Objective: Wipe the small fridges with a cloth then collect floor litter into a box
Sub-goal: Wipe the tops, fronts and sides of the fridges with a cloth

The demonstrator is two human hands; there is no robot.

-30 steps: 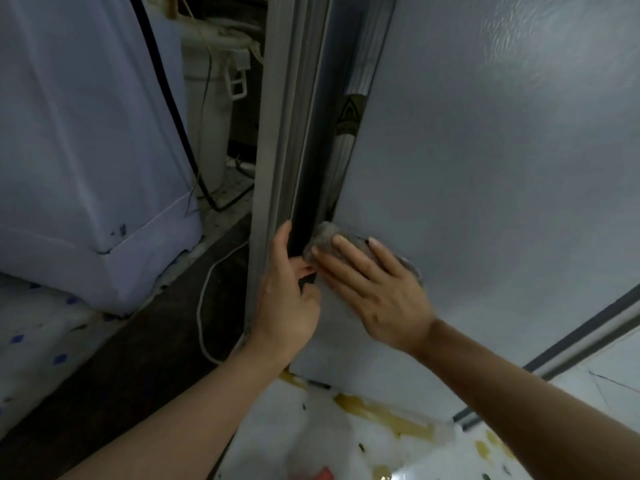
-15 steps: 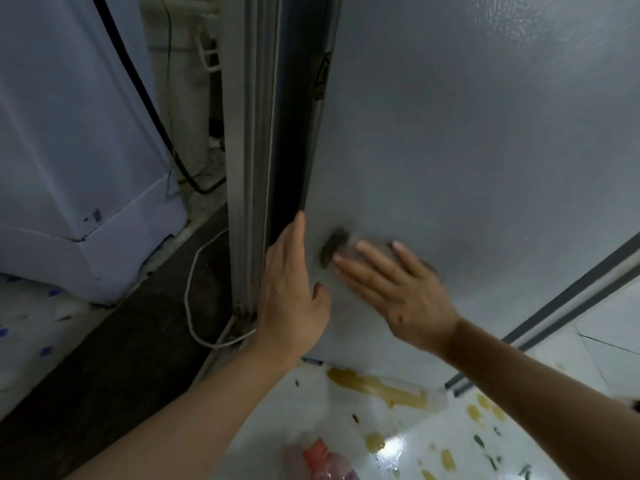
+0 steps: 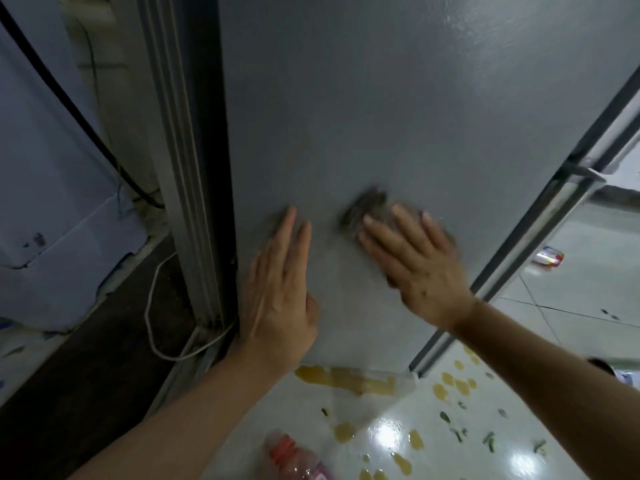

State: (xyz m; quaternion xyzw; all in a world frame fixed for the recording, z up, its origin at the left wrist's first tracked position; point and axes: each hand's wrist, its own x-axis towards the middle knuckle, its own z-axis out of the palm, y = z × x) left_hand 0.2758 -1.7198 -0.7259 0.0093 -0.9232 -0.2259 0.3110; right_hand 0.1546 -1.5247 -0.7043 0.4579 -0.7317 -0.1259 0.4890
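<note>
A grey fridge (image 3: 398, 98) fills the middle of the view, its flat side panel facing me. My right hand (image 3: 415, 265) presses a grey cloth (image 3: 363, 209) flat against that panel; the cloth is blurred with motion and mostly under my fingers. My left hand (image 3: 280, 292) lies flat and open on the panel near its left edge, fingers pointing up, holding nothing. On the tiled floor (image 3: 571, 296) lie a plastic bottle with a red label (image 3: 294, 455) near me and a small can (image 3: 549, 256) to the right.
A second white appliance (image 3: 52, 202) stands at left with a black cable (image 3: 79, 109) running down it. A white cord (image 3: 159, 323) loops on the dark strip of floor beside the fridge. Yellow spills (image 3: 346, 375) and green scraps (image 3: 460, 431) lie on the tiles.
My right hand has slid the cloth rightward from the fridge's left edge onto the panel. My left hand left the edge and now rests flat on the panel. The view shifted right.
</note>
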